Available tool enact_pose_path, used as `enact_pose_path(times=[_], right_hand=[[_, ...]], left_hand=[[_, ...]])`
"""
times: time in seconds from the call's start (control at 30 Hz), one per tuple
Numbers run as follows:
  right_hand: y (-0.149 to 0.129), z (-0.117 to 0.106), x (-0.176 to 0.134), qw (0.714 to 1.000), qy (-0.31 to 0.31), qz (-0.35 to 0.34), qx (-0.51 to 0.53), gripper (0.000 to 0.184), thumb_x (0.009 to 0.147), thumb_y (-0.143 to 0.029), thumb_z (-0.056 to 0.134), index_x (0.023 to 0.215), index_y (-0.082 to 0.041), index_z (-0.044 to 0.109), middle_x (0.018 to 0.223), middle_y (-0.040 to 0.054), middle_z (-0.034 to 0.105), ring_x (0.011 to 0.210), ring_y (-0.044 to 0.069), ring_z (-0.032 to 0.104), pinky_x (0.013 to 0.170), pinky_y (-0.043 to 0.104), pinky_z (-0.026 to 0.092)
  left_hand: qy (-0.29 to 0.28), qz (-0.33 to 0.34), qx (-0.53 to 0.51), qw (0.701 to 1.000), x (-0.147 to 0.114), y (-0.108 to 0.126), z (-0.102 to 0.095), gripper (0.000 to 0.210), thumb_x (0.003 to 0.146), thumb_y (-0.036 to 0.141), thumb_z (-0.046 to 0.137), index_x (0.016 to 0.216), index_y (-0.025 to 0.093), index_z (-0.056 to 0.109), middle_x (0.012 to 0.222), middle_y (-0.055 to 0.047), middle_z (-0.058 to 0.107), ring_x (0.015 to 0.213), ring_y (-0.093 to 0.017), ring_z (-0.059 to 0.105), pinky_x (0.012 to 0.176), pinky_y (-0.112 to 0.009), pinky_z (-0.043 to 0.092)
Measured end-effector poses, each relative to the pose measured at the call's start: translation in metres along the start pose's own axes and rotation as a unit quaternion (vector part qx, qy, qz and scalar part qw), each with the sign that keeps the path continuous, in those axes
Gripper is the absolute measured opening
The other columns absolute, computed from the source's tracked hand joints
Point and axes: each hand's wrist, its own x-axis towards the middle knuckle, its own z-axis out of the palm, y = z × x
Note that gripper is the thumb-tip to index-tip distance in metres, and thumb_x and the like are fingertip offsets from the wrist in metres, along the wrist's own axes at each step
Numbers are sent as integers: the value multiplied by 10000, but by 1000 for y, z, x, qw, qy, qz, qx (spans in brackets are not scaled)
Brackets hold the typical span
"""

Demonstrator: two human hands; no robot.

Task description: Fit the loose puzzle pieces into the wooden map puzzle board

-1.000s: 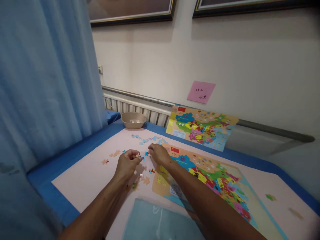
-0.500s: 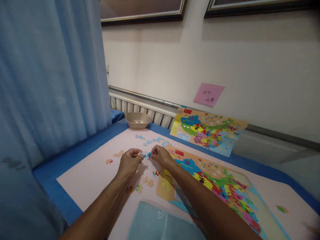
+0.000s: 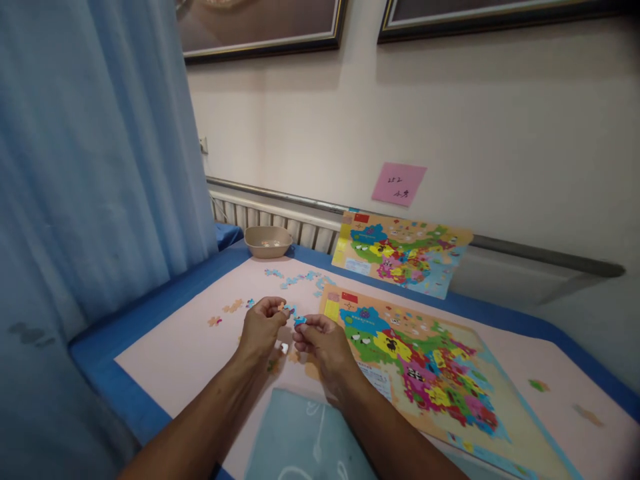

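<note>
My left hand (image 3: pixel 261 327) is closed, pinching a small orange and blue jigsaw piece (image 3: pixel 282 306) between thumb and fingers. Just beside it, my right hand (image 3: pixel 326 345) grips a blue jigsaw piece (image 3: pixel 300 321) at its fingertips. Both hands hover over the pink sheet, left of the partly assembled map puzzle (image 3: pixel 373 340). Below the fingers a few loose pieces are partly hidden, one of them showing white (image 3: pixel 284 348). Light-blue pieces (image 3: pixel 305 278) lie beyond the hands, and orange pieces (image 3: pixel 233 306) to their left.
A beige basin (image 3: pixel 269 243) with some pieces inside stands at the back. A printed map picture (image 3: pixel 400 253) leans against the wall. A pale teal folder-like item (image 3: pixel 300 440) lies in front. More loose pieces (image 3: pixel 539 385) are at the right; a blue curtain (image 3: pixel 100 200) hangs left.
My right hand has come nearer to me, its fingers now curled under the blue piece. A blue piece now shows left of my left hand. The view has shifted slightly.
</note>
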Motion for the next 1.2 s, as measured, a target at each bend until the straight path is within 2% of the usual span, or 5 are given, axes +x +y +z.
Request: enact_pose_path(times=[0.27,0.5,0.97,1.07,1.2], right_hand=[[5,4,-8,999,1,25,47,316,590,-269,807,781,-173,576,717,51,692,613,155,658,586,241,546],[5,6,-11,996,-6,51,74,315,622,-300,800,806,-167,581,754,72,703,634,161,669,570,232,539],[6,8,-14,994,-17,42,101,364,595,-292,826,815,-178,559,776,57,700,666,160,663,619,247,536],[5,4,-12,998,-13,30,60,345,615,-316,798,829,-177,566,775,53,694,644,154,648,601,245,520],[-2,-7,1,999,-7,-17,-47,285,654,-342,715,843,-170,590,724,25,663,576,132,582,507,212,424]], left_hand=[[2,2,-32,999,-4,-4,9,341,570,317,800,832,153,655,615,27,581,551,-116,508,533,-214,383],[11,-9,-49,999,-4,-7,11,353,564,296,801,846,151,644,618,34,578,561,-101,503,536,-198,384],[13,-18,-57,998,-8,-3,14,329,566,280,785,828,143,641,619,17,593,537,-117,525,525,-218,405],[56,12,-53,997,5,6,0,351,538,281,793,829,132,665,599,19,586,537,-109,509,522,-209,379],[194,68,-69,976,31,26,-38,407,489,312,779,834,149,636,626,50,564,551,-87,487,557,-204,388]])
